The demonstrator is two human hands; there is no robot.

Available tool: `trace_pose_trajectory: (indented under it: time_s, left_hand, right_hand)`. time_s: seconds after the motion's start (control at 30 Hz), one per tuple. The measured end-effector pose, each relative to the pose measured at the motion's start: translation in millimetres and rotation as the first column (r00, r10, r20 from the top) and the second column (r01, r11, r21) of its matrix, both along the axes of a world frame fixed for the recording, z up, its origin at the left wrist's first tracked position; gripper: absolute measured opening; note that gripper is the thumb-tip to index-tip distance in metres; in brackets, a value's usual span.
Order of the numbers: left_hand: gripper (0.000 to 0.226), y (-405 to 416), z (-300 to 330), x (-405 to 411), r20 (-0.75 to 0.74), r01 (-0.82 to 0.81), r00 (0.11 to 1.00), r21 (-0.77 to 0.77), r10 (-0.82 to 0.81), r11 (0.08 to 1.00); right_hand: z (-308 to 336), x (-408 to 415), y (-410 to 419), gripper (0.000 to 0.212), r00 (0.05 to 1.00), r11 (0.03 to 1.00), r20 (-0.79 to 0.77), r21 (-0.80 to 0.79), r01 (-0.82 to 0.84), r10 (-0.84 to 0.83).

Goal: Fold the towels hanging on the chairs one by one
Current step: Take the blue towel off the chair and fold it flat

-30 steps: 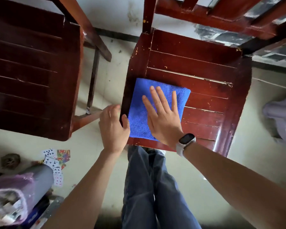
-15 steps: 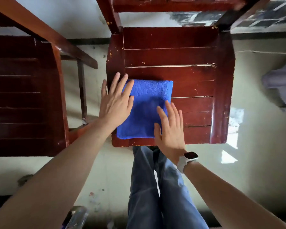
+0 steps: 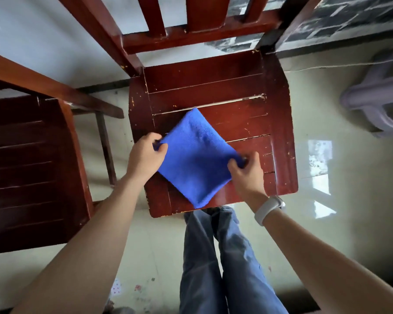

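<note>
A folded blue towel (image 3: 196, 155) lies turned like a diamond on the seat of a red-brown wooden chair (image 3: 279, 123). My left hand (image 3: 145, 155) pinches the towel's left corner. At the right corner, my right hand (image 3: 247, 173) grips the cloth with curled fingers; a white band sits on that wrist. The towel's near corner reaches close to the seat's front edge. No towel hangs on either chair back in view.
A second dark wooden chair (image 3: 30, 168) stands close on the left, its back rail crossing toward the first chair. A pale plastic stool (image 3: 377, 98) is at the right. My legs in jeans (image 3: 216, 264) stand before the seat. Playing cards (image 3: 117, 288) lie on the floor.
Both hands went from lying flat on the square-lying towel to gripping its opposite corners. The towel is now rotated into a diamond and shifted toward the seat's middle.
</note>
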State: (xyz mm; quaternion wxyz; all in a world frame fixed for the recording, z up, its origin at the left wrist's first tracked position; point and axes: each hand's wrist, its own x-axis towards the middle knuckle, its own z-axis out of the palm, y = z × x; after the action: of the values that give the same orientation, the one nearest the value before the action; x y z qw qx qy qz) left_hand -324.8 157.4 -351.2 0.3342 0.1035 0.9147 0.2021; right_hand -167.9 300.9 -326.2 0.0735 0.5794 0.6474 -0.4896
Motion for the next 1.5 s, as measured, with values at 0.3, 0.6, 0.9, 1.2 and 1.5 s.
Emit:
trace_pose_trajectory:
  time_s: [0.3, 0.6, 0.9, 1.2, 1.5]
  left_hand:
    - [0.041, 9.0, 0.6, 30.0, 0.133, -0.246, 0.964, 0.126, 0.230, 0.961]
    - [0.029, 39.2, -4.1, 15.2, 0.215, -0.258, 0.949, 0.099, 0.232, 0.961]
    - [0.023, 48.9, 20.7, 29.6, 0.336, -0.394, 0.886, 0.180, 0.320, 0.901]
    - [0.032, 82.7, 135.6, 82.3, 0.115, -0.265, 0.964, 0.291, 0.241, 0.919]
    - [0.024, 225.3, 251.7, 199.4, -0.009, 0.090, 0.995, 0.415, -0.095, 0.905]
  right_hand:
    - [-27.2, 5.6, 39.4, 0.031, 1.000, 1.000, 0.001, 0.021, 0.008, -0.008]
    - [-31.9, -11.9, 40.2, 0.031, 0.969, 0.959, 0.035, -0.139, 0.249, -0.246]
    - [-11.7, -1.4, 39.3, 0.007, 0.954, 0.947, -0.077, -0.167, 0.275, -0.291]
    - [90.7, 64.3, 57.9, 0.011, 0.893, 0.927, -0.250, -0.094, 0.362, -0.374]
    - [215.7, 208.4, 152.3, 0.010, 0.746, 0.813, -0.391, -0.009, 0.582, -0.539]
